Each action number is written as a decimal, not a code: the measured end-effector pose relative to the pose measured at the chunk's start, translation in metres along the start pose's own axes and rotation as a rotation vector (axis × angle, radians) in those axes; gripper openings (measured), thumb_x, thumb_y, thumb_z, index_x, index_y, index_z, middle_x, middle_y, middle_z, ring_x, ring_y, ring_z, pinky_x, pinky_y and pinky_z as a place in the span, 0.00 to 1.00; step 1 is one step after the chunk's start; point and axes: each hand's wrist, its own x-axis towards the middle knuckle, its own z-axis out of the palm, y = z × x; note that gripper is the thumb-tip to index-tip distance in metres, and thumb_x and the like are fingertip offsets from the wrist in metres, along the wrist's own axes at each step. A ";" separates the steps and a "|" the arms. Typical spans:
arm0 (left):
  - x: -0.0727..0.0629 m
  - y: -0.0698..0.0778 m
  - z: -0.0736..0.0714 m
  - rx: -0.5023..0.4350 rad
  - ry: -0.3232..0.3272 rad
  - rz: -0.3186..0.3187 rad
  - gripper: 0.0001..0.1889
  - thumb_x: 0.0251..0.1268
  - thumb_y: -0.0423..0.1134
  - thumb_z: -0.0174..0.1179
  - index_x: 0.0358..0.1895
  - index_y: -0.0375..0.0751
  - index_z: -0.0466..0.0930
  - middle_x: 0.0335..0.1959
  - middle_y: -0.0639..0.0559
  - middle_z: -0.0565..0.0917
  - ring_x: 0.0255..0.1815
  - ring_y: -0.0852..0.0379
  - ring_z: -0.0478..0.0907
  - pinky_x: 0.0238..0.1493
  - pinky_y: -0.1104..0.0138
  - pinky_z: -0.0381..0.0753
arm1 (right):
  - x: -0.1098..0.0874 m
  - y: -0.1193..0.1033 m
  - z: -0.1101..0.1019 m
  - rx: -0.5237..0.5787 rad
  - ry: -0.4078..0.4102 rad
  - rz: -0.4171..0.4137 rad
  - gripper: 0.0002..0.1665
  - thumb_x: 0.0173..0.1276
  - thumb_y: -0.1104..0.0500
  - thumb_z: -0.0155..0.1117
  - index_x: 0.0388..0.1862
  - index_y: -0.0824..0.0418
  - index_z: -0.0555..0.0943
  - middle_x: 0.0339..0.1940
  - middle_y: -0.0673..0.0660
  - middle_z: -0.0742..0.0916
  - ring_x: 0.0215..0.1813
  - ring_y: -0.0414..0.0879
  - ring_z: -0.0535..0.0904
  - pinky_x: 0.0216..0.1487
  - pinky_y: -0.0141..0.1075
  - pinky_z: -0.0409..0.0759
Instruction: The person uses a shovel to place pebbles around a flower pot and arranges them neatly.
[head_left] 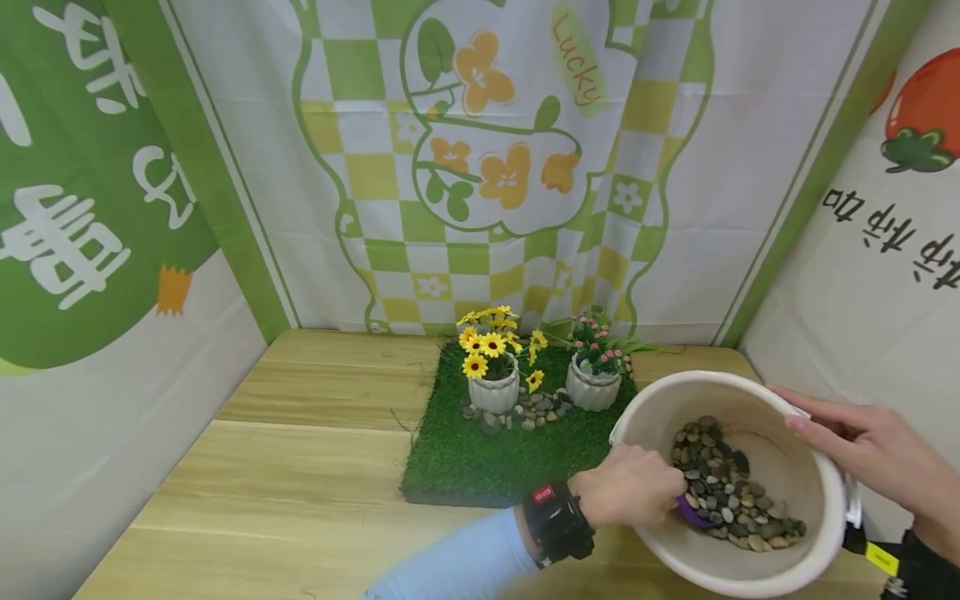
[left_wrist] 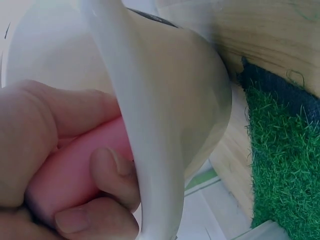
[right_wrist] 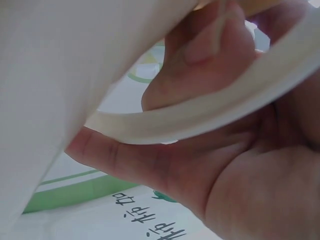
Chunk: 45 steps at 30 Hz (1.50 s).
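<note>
A white bucket (head_left: 828,492) tilts toward me at the right, with a pile of pebbles (head_left: 731,500) inside. My left hand (head_left: 633,487) reaches over its near-left rim. Its fingers curl round the pink handle of a small shovel (left_wrist: 82,165); a purple part shows against the pebbles in the head view, and the rest is hidden. On the bucket's right side, my right hand (head_left: 877,442) grips the rim, with the thumb on top. In the right wrist view, the bucket's curved white handle (right_wrist: 200,120) passes between thumb and fingers.
Left of the bucket, a square of artificial turf (head_left: 480,458) lies on the wooden table (head_left: 300,483). It bears a white pot of yellow flowers (head_left: 493,393), a white pot of pink flowers (head_left: 592,387) and loose pebbles (head_left: 536,410) between them. Printed curtains (head_left: 255,83) surround the table.
</note>
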 end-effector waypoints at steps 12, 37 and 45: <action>-0.005 0.006 0.001 0.038 0.034 -0.019 0.16 0.67 0.43 0.60 0.19 0.57 0.70 0.17 0.67 0.72 0.16 0.70 0.67 0.16 0.76 0.64 | -0.001 0.001 -0.001 -0.006 0.021 -0.031 0.27 0.74 0.54 0.59 0.70 0.58 0.72 0.47 0.16 0.70 0.30 0.30 0.81 0.23 0.34 0.80; -0.001 0.025 0.021 0.166 0.154 -0.055 0.07 0.60 0.49 0.65 0.26 0.64 0.78 0.23 0.68 0.76 0.26 0.71 0.73 0.15 0.73 0.63 | -0.003 0.002 0.001 -0.046 0.025 -0.013 0.27 0.75 0.53 0.57 0.70 0.60 0.71 0.56 0.75 0.82 0.27 0.31 0.80 0.23 0.33 0.78; 0.000 0.029 0.031 0.192 0.228 -0.056 0.04 0.64 0.51 0.62 0.38 0.63 0.78 0.24 0.65 0.75 0.30 0.69 0.71 0.13 0.75 0.59 | -0.003 -0.002 0.001 -0.043 -0.020 0.041 0.30 0.76 0.51 0.55 0.71 0.63 0.68 0.59 0.77 0.79 0.29 0.32 0.81 0.23 0.34 0.79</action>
